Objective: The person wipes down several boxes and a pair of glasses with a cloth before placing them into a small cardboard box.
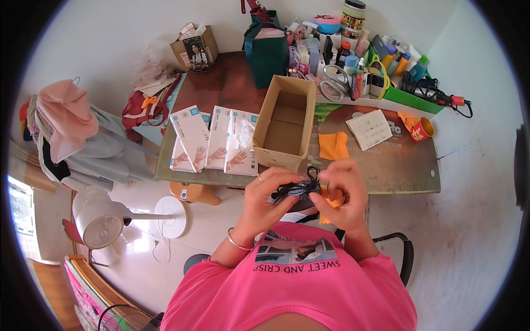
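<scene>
My left hand (265, 192) pinches a small bundle of black cord and grey-and-black material (299, 189) between thumb and fingers, above the front edge of the table. A black loop (313, 173) stands up from the bundle. The thumb of my right hand (348, 196) touches the bundle's right side. Its other fingers are curled and blurred, so whether they grip the cord is unclear. Behind that hand, orange cloth (336, 198) shows partly hidden. An open, empty cardboard box (283, 152) stands just beyond my hands.
Several glove boxes (191, 138) lie left of the cardboard box on the table (385, 169). To the right are an orange cloth (333, 145), a notepad (369, 129) and a red cup (421, 130). Bottles and scissors (334, 82) crowd the back. A white fan (101, 219) stands left.
</scene>
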Motion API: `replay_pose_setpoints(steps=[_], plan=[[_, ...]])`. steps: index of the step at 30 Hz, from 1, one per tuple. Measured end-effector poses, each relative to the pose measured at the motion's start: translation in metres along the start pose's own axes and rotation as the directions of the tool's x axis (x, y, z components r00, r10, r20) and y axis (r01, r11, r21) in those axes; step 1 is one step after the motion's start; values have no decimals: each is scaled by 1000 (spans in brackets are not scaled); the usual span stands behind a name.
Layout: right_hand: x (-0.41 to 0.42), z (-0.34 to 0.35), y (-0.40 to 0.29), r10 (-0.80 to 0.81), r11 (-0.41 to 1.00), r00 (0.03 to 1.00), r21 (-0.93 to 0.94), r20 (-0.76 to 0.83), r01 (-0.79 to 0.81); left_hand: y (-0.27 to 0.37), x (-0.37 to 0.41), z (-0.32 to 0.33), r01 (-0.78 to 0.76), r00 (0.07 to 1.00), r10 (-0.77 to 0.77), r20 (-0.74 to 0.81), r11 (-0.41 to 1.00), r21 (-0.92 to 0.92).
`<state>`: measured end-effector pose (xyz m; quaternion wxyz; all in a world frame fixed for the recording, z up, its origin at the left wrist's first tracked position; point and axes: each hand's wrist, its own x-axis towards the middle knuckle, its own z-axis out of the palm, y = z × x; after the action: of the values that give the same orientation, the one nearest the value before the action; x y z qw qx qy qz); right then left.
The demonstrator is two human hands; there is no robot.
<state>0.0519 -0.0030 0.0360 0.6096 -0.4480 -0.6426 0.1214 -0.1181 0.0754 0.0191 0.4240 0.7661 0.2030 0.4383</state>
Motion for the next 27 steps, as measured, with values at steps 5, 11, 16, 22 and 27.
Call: replay_pose_setpoints(steps=[5, 11, 16, 22, 27], plan=[[-4, -1, 1, -131, 947, 982, -276, 139, 165, 3, 1, 4, 30, 998, -34, 51, 996, 79], [-12, -22, -24, 218, 875, 826, 479, -520, 70, -4, -2, 3, 63, 986, -77, 151, 994, 95], [-4, -61, 4, -207, 864, 977, 478, 53, 157, -3, -5, 7, 48, 989, -61, 136, 994, 96], [0, -25, -13, 281, 959, 941, -88, 188, -268, -5, -8, 8, 75, 992, -83, 97, 994, 76], [-11, -14, 4, 260, 963, 958, 38, 121, -266, -2, -9, 9, 208, 977, -204, 57, 976, -68]])
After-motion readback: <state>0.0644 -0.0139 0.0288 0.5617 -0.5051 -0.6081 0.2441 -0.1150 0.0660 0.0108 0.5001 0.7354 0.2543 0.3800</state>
